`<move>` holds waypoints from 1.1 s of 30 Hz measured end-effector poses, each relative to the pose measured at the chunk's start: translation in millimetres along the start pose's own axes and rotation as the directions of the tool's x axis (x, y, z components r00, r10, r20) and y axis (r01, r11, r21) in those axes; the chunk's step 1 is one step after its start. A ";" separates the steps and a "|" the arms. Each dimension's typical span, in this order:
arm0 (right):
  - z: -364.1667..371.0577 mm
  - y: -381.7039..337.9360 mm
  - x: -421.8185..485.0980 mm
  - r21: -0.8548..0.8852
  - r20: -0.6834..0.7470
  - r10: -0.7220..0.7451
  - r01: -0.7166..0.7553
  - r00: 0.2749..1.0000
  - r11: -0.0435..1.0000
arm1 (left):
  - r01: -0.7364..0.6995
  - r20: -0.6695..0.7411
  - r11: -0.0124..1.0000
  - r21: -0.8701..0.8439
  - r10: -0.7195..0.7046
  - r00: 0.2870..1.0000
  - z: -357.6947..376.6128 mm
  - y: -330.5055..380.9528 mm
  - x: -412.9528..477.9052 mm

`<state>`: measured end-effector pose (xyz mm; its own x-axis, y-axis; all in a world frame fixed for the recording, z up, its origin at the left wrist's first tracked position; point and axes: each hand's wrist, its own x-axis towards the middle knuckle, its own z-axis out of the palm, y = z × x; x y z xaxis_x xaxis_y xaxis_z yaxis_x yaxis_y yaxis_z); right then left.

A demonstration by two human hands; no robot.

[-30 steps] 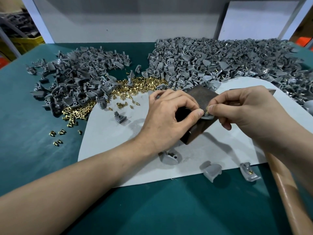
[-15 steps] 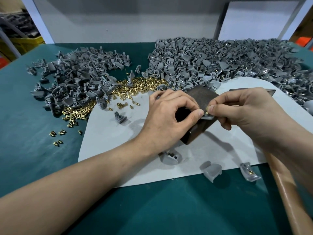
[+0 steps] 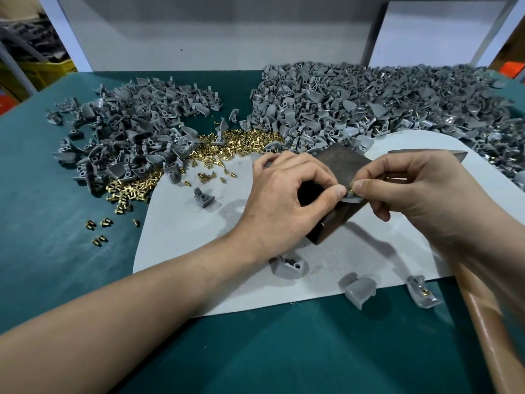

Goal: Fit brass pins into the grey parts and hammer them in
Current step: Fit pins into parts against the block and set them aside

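On a dark metal block [image 3: 343,166] at the middle of the white mat [image 3: 199,251], my left hand [image 3: 287,203] pinches a small grey part [image 3: 352,198] between thumb and fingers. My right hand [image 3: 412,194] pinches a brass pin [image 3: 351,191] at that part, fingertip against my left thumb. The part is mostly hidden by both hands. A hammer lies under my right hand: its dark head [image 3: 443,153] shows behind the knuckles, its wooden handle [image 3: 488,314] runs toward the near right.
Loose brass pins [image 3: 227,146] lie between two grey-part heaps, one at the back left [image 3: 127,137], a larger one at the back right [image 3: 369,100]. Single grey parts [image 3: 359,288] lie along the mat's near edge, one [image 3: 423,291] carrying a pin. Green cloth [image 3: 42,223] covers the table.
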<state>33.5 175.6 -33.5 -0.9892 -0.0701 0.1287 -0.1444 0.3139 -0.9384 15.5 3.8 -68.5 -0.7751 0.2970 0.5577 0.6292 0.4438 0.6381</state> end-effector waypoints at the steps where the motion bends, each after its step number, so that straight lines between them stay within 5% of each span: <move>1: 0.0 0.7 0.1 0.004 -0.001 0.002 -0.002 1.000 1.000 | 0.000 -0.001 1.000 0.000 0.000 1.000 -0.1 0.1 0.1; 10: -0.3 1.7 0.6 0.041 0.004 0.045 -0.045 0.999 0.998 | 0.000 -0.001 1.000 0.003 0.000 1.000 0.2 0.6 0.1; 16: -2.8 2.4 -1.3 0.237 0.059 0.143 -0.153 0.988 0.959 | 0.007 0.004 1.000 -0.008 -0.007 1.000 0.3 -0.4 -0.2; 24: -13.8 1.4 1.6 0.185 -0.069 0.147 -0.132 0.987 0.974 | 0.023 0.001 1.000 -0.022 -0.023 1.000 0.4 -0.7 -0.4; 30: -41.1 4.4 5.5 -0.209 -0.185 0.189 -0.227 0.964 0.951 | 0.044 -0.004 0.999 -0.030 -0.044 0.999 0.3 0.0 -0.2; 33: -51.3 10.5 8.6 -0.619 -0.252 0.156 -0.283 0.955 0.733 | 0.067 -0.013 0.997 -0.050 -0.068 0.998 0.0 0.5 -0.6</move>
<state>22.2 226.9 -25.7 -0.9736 0.2209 0.0577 0.1585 0.8360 -0.5254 16.3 3.9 -68.5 -0.8150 0.2550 0.5203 0.5781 0.4198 0.6997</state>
